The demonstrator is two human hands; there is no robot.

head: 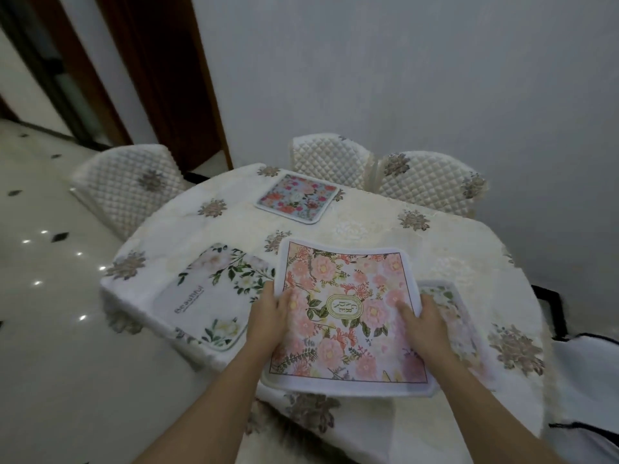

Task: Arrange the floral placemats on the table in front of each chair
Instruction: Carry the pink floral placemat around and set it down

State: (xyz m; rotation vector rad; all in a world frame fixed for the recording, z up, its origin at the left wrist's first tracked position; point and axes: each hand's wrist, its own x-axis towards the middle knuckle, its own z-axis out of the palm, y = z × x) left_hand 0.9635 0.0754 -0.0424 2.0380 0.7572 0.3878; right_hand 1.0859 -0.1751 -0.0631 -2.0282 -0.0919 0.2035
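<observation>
1. The white-and-green placemat (214,293) lies flat on the table (368,226), near the left chair (127,185); this setting is judged complete.
2. The left hand (268,316) grips the left edge of the pink placemat (348,316), thumb on top.
3. The blue placemat (296,197) lies flat in front of the middle chair (330,159).
4. The right hand (425,319) grips the pink placemat's right edge. The 2-hand hold keeps the limp mat spread; it bows slightly over the table's near side.
5. A 4th placemat (449,306) lies partly beneath it.
6. No containers are in view.
</observation>
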